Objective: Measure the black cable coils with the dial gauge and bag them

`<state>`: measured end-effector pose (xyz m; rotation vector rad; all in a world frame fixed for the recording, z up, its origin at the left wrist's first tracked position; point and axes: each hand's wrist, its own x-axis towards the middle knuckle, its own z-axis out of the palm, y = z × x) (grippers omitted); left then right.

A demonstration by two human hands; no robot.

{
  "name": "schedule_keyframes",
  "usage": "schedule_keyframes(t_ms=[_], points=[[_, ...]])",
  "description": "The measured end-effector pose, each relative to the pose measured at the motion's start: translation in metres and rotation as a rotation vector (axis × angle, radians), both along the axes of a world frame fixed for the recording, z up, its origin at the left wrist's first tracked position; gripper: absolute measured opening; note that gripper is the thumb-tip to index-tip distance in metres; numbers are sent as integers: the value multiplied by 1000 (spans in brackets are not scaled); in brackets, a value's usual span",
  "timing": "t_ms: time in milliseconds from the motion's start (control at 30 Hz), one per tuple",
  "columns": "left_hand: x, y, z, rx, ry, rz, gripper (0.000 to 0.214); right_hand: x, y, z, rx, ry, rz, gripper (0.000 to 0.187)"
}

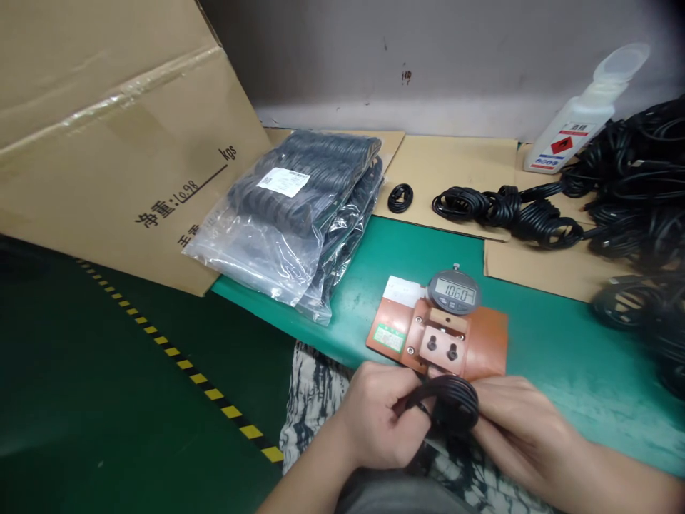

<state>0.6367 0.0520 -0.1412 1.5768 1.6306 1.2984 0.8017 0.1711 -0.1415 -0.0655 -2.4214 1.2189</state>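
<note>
Both of my hands hold a small coil of black cable [448,401] at the table's near edge. My left hand [377,415] is closed on the coil's left side. From the right, my right hand [516,422] grips the same coil with curled fingers. Just beyond the coil lies a brown fixture [481,344] with two black pegs and a digital gauge [454,291] whose display shows figures.
A stack of bagged black cable coils [302,207] lies at the left beside a large cardboard box [107,128]. Loose black cable coils [514,210] lie on cardboard sheets at the back and pile up at the right [642,178]. A white squeeze bottle [581,114] stands behind them.
</note>
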Motion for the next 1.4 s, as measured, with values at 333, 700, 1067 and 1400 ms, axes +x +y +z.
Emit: schedule_keyframes(t_ms=[333, 700, 1067, 1400], points=[[0, 0, 3, -26, -2, -7, 29, 0, 0, 2, 10, 0, -3, 24], [0, 0, 2, -38, 3, 8, 32, -2, -1, 4, 14, 22, -31, 24], [1, -1, 0, -43, -18, 8, 30, -2, -1, 4, -13, 30, -19, 24], [2, 0, 0, -38, -25, 14, 30, -2, 0, 3, -9, 12, -10, 25]])
